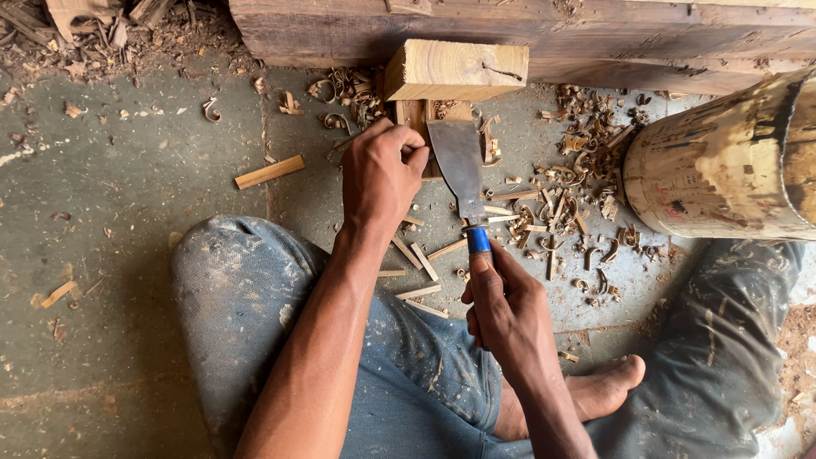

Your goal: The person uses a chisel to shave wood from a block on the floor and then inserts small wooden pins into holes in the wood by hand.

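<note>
Head view shows the left hand (380, 174) clamping a small wood piece (414, 119) against the block (455, 70), while the right hand (501, 306) grips a chisel (460, 166) whose blade points away, toward it.

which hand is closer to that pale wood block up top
Left. The left hand grips a small wood piece just below the pale wood block; the right hand is farther back, holding the chisel handle.

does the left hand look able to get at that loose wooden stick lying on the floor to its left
Probably yes. The left hand is pressed on the small wood piece under the wide chisel, so it would have to let go first. The wooden stick lies close by on open floor, with only shavings between.
</note>
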